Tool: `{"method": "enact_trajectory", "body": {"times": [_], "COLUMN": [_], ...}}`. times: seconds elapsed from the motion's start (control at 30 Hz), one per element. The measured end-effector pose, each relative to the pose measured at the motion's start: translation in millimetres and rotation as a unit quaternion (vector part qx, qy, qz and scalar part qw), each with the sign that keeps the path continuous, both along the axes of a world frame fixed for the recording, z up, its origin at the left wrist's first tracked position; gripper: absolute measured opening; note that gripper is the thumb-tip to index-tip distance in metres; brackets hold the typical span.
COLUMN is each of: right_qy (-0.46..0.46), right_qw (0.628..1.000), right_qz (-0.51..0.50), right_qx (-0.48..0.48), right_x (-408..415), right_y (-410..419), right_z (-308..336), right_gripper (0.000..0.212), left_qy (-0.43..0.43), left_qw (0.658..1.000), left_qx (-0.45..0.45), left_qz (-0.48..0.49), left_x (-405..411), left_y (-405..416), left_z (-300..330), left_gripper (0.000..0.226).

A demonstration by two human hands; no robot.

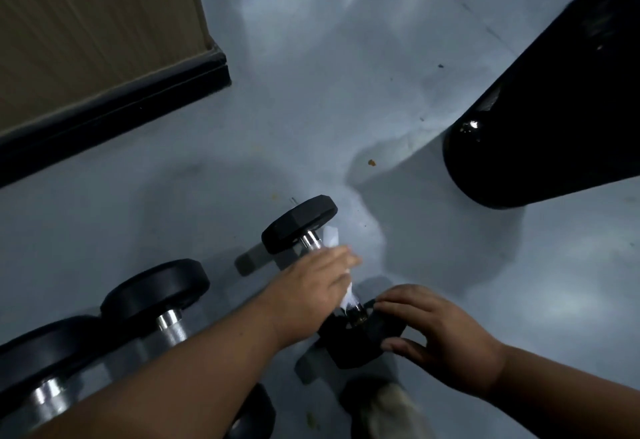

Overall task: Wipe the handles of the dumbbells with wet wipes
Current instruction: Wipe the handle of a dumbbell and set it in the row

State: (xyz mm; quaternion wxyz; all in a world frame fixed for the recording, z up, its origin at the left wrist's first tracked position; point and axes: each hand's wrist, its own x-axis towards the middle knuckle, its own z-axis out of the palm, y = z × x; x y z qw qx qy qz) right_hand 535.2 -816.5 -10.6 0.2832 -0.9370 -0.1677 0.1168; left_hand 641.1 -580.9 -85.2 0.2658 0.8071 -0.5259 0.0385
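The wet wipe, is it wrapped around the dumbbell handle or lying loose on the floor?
Wrapped: the wet wipe sits on the handle under the left hand.

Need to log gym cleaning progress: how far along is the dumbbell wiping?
Nothing shows as finished. In hand: the left hand holds a white wipe on the small dumbbell's handle, while the right hand steadies its near head. Left: the larger dumbbells beside it, chrome handles untouched.
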Motion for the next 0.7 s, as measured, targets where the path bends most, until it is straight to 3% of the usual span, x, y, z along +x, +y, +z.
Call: {"method": "enact_trajectory", "body": {"times": [0.17, 0.27, 0.37, 0.57, 0.7], "right_qy": [0.013, -0.002, -0.010, -0.080, -0.045], "right_qw": [0.994, 0.983, 0.968, 0.968, 0.957], "right_qz": [0.094, 0.165, 0.215, 0.171, 0.229], "right_qx": [-0.054, -0.086, -0.128, -0.168, -0.174], "right_x": [14, 21, 27, -4, 16], "right_y": [0, 2, 1, 14, 20], "right_z": [15, 18, 15, 16, 16], "right_gripper": [0.037, 0.037, 0.041, 0.051, 0.049], "left_qy": [-0.006, 0.052, 0.022, -0.039, -0.058], "left_qw": [0.995, 0.997, 0.999, 0.985, 0.987], "left_qx": [0.007, 0.041, 0.032, 0.014, 0.034], "left_qz": [-0.095, -0.048, -0.034, -0.166, -0.147], "left_x": [5, 27, 30, 22, 31], "left_y": [8, 17, 22, 19, 21], "left_z": [-3, -8, -15, -18, -13], "left_gripper": [0.032, 0.034, 0.027, 0.038, 0.039]}}
